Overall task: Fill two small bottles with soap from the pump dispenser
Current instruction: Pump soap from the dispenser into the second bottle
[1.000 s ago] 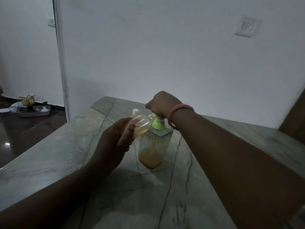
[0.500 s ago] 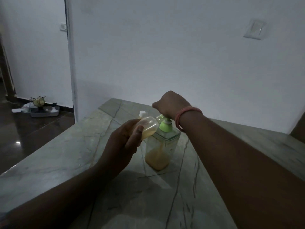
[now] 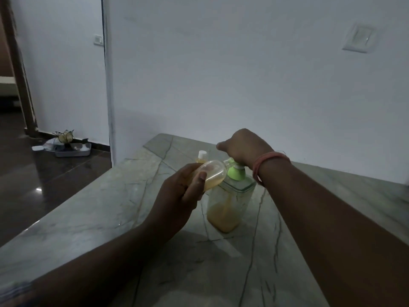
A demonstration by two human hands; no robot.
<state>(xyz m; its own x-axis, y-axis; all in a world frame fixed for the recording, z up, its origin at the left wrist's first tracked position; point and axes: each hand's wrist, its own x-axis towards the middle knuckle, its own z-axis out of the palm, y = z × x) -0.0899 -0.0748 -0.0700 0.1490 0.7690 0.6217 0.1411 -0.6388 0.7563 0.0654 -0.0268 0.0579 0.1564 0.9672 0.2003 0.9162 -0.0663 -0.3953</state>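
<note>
Head view shows the filling step in progress on the second of the two bottles. The left hand (image 3: 177, 196) grips a small clear bottle (image 3: 210, 173), fingers and thumb wrapped round its body, tilted so that its mouth meets the green spout of the pump dispenser (image 3: 230, 196). The bottle is partly filled with amber soap pooled along its lower side. The right hand (image 3: 243, 147) rests on top of the green pump head, palm down; whether its fingers are curled over the head or lie flat cannot be told from this angle. The dispenser stands upright on the marble counter (image 3: 110, 218), with soap occupying roughly its lower third. A second small bottle with a white cap (image 3: 201, 156) stands on the counter just behind the held one — capped and apparently already filled.

Next move, as a judgement: further pump strokes are required, with the bottle mouth kept against the spout so no soap runs down the outside; then the bottle must be raised upright before it is drawn away.

Compared with the frame one second earlier, both hands, the bottle and the dispenser keep the same arrangement — only the camera has swung, showing more of the doorway and floor at left.
</note>
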